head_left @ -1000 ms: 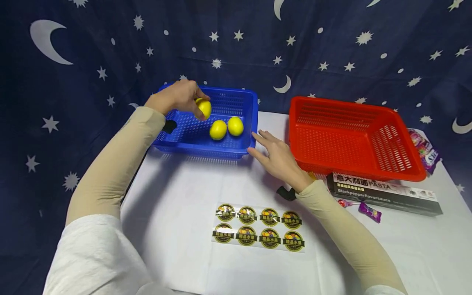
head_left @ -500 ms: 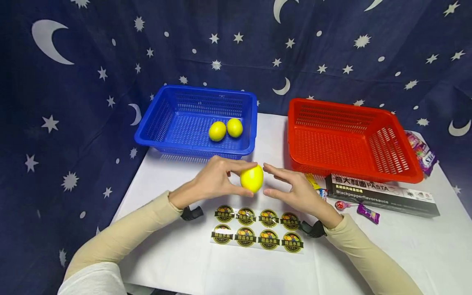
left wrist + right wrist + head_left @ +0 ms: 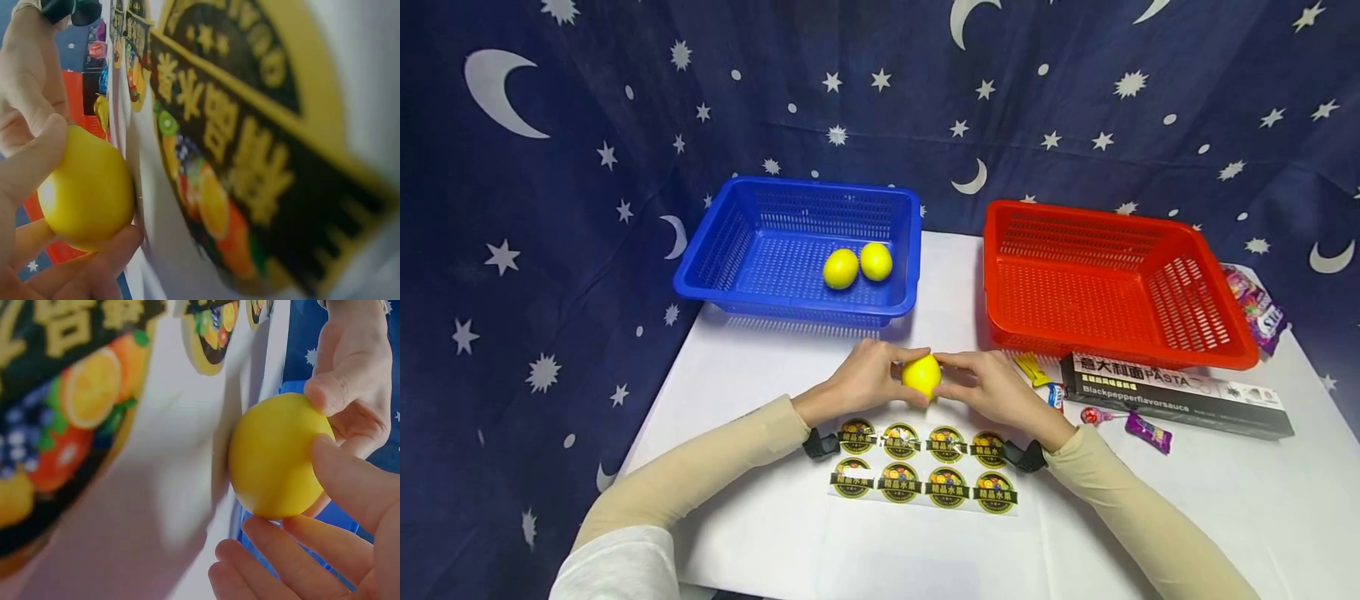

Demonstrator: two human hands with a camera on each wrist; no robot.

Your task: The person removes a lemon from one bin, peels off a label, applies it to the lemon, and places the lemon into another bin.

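Note:
A yellow lemon [image 3: 921, 377] is between both hands, low over the white table just behind a sheet of round fruit stickers [image 3: 923, 462]. My left hand [image 3: 867, 377] pinches it from the left with thumb and fingers. From the right, my right hand [image 3: 997, 389] has its thumb and fingertips against it. In the left wrist view the lemon [image 3: 90, 190] sits close against the table surface, with a sticker [image 3: 219, 144] large in front. The right wrist view shows the lemon [image 3: 275, 459] with fingers of both hands around it.
Two lemons lie in a blue basket [image 3: 797, 304] at back left. A red basket [image 3: 1120, 350] stands at back right. Before it are a black pasta box [image 3: 1180, 400], a lollipop [image 3: 1093, 416] and wrapped candies [image 3: 1148, 432]. A purple snack bag [image 3: 1258, 308] lies beyond it.
My left hand has lifted a lemon out of the blue basket and brought it right and nearer, then lower. My right hand has left the basket's edge and now meets the lemon.

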